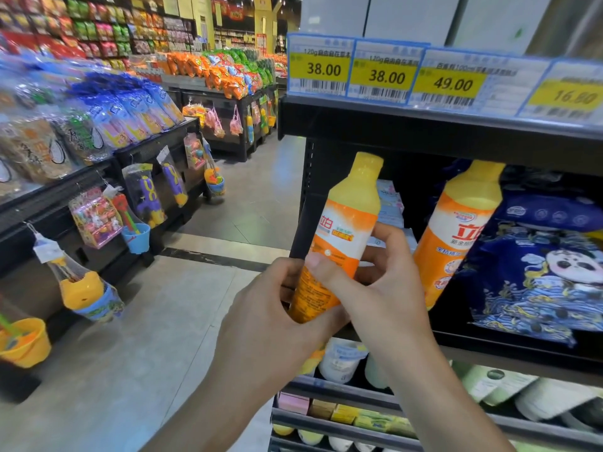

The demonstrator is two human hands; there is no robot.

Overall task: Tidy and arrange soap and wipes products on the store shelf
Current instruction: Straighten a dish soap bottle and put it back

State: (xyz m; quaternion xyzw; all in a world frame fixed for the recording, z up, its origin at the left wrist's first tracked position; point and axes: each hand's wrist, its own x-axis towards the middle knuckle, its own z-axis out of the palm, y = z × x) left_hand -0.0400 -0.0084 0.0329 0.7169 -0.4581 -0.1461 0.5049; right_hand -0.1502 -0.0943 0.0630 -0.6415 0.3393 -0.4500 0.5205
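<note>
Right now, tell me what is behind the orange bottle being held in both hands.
Behind the held bottle stand pale blue packs deep in the shelf. The bottle, left hand and right hand cover their lower parts.

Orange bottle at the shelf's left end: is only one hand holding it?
No: both the left hand and the right hand grip the orange bottle.
</note>
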